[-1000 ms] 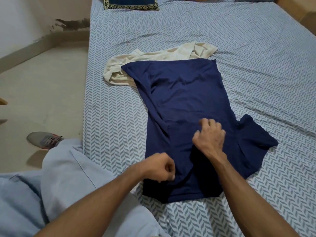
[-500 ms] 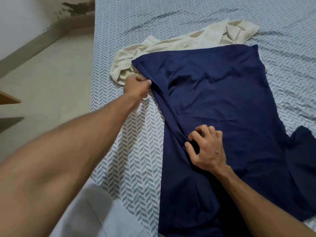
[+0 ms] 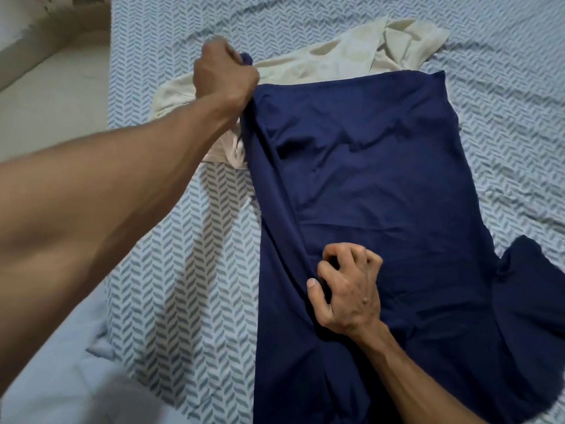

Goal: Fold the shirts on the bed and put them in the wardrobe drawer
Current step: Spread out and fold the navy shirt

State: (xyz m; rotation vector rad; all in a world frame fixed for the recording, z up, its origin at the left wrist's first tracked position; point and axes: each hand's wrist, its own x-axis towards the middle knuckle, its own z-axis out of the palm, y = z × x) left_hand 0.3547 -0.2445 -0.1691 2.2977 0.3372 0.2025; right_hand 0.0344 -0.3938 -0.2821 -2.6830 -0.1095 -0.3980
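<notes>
Upper shirt [image 3: 367, 185] on bed [image 3: 504, 87], partly over lower shirt [image 3: 351, 53] behind.

— Where does the navy shirt [image 3: 382, 185] lie?

— Spread flat on the patterned bed sheet [image 3: 195, 270], with one sleeve out to its right side.

— And the hands?

— The left hand [image 3: 224, 73] grips the navy shirt's far left corner in a fist, raised off the sheet. The right hand [image 3: 348, 289] sits on the shirt near its left edge, fingers curled, pinching a ridge of cloth.

— Anything else by the shirt?

— A cream shirt [image 3: 351, 53] lies crumpled beyond its far edge, partly tucked under it. Bare floor [image 3: 52, 96] shows to the shirt's left, past the bed.
</notes>
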